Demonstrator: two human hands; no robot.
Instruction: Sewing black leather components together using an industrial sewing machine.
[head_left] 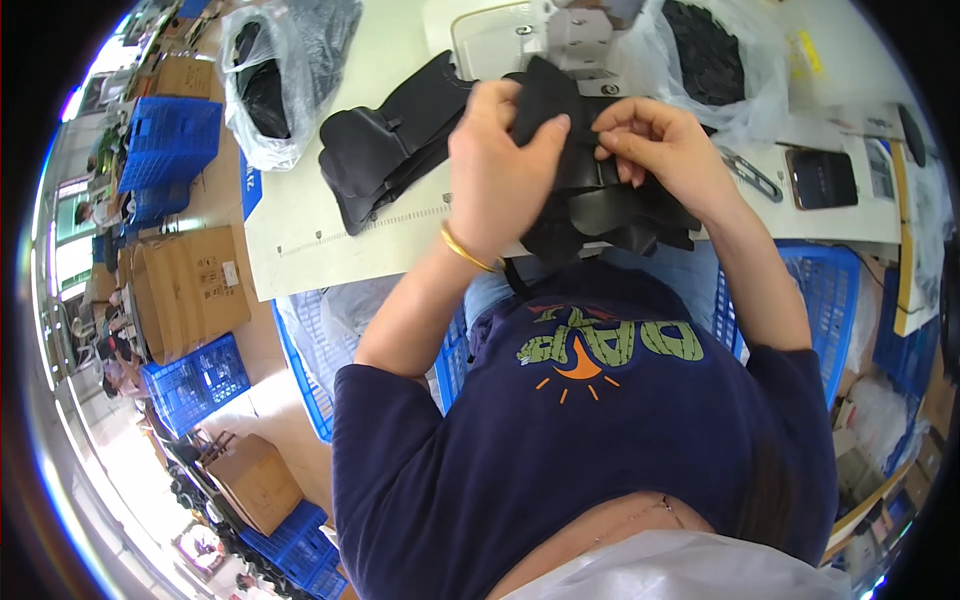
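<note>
My left hand [505,170], a gold-coloured bangle on its wrist, is closed on a flat black piece [548,100] that looks like leather or coated fabric. Thumb and fingers grip its left side, in front of the sewing machine [578,45]. Just right of that piece, my right hand [655,145] has its thumb and fingertips pinched together against the black material; whatever lies between them is too small to make out. More black pieces [630,225] are layered under both hands at the table's near edge. To the left lies a stack of similar shaped black pieces [380,150].
On the pale table [310,255] are thread snips [752,175], a dark phone [822,180] and a clear bag of black pieces [705,55]. Another plastic bag [265,90] is at the far left. Blue crates [815,290] stand below; cartons [190,290] line the left floor.
</note>
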